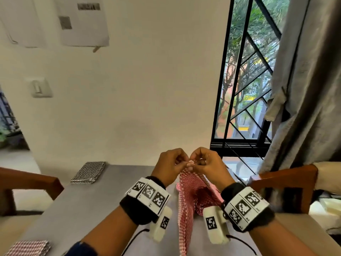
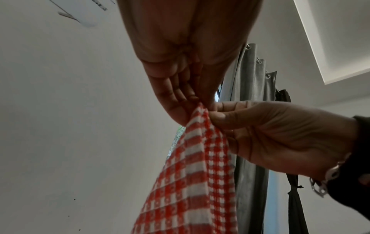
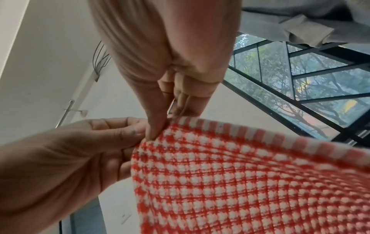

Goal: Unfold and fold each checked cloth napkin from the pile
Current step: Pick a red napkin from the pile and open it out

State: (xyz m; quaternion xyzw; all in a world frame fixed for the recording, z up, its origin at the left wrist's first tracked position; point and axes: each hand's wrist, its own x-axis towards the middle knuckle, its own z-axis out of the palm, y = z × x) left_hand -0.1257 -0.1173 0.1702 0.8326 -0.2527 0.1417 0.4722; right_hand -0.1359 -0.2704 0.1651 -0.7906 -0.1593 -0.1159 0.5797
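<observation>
A red-and-white checked napkin (image 1: 188, 204) hangs from both hands above the grey table (image 1: 88, 204). My left hand (image 1: 180, 163) and right hand (image 1: 198, 162) meet at its top and pinch it side by side, knuckles almost touching. In the left wrist view the left hand (image 2: 195, 104) pinches the napkin's (image 2: 192, 182) tip, and the right hand (image 2: 212, 113) pinches just beside it. In the right wrist view the right hand (image 3: 162, 125) nips the corner of the napkin (image 3: 240, 174), with the left hand (image 3: 136, 131) against the same corner. The napkin's lower part is hidden behind my wrists.
A folded black-and-white checked napkin (image 1: 88, 172) lies at the table's far left. A folded dark-red checked one (image 1: 29, 247) lies at the near left. Wooden chairs stand left (image 1: 36, 182) and right (image 1: 287, 182). A barred window (image 1: 245, 89) and grey curtain (image 1: 304, 89) are beyond.
</observation>
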